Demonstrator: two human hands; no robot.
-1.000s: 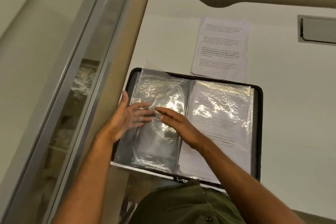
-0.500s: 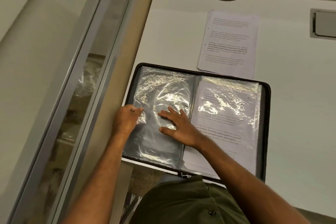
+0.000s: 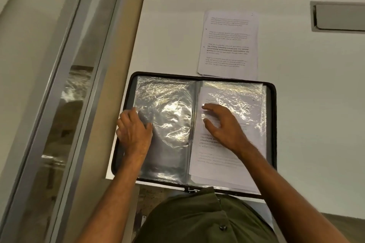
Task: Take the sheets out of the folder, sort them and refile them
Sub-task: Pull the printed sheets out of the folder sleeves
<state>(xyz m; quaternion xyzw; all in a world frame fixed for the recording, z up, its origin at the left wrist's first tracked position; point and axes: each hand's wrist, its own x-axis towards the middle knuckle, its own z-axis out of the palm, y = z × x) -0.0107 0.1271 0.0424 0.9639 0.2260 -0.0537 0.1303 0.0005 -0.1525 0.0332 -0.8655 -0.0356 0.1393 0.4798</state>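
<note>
A black zip folder (image 3: 272,124) lies open on the white desk, its clear plastic sleeves spread to both sides. The left sleeves (image 3: 169,124) look empty and shiny. The right sleeve holds a printed sheet (image 3: 223,165). My left hand (image 3: 134,134) rests on the left sleeves near their outer edge, fingers curled against the plastic. My right hand (image 3: 223,124) lies on the right sleeve with fingers spread, holding nothing. A stack of printed sheets (image 3: 229,45) lies on the desk just behind the folder.
A tan partition with a glass panel and metal frame (image 3: 94,85) runs along the desk's left side. A recessed grey cable hatch (image 3: 337,16) sits at the back right. The desk's front edge is under the folder, above my green-clothed lap (image 3: 197,221).
My right hand has moved from the left sleeves across the spine onto the right sleeve. My left hand shifted to the left sleeves' outer edge and curled its fingers.
</note>
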